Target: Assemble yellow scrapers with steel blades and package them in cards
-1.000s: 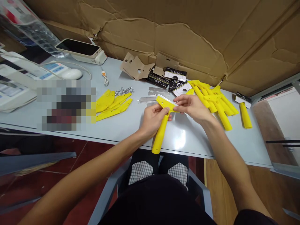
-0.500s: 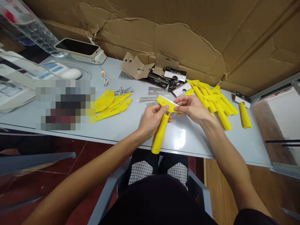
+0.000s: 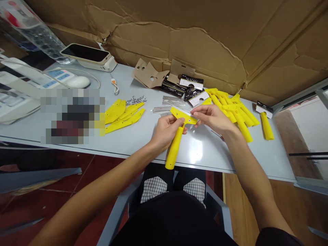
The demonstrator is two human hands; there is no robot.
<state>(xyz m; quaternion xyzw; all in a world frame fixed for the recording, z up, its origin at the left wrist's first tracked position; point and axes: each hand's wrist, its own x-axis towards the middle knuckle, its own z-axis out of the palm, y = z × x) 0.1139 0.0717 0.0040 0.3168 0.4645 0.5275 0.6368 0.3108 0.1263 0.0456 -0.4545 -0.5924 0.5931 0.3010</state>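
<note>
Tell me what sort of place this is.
Likely a small assembly workstation: flat metal blades, a heap of small metal fasteners and piled yellow handles share one table.

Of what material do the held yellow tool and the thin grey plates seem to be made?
Yellow tool: probably plastic, smooth satin finish, judging by its even colour.
Thin grey plates: likely metal, perhaps steel, smooth finish, judging by their sheen.
</note>
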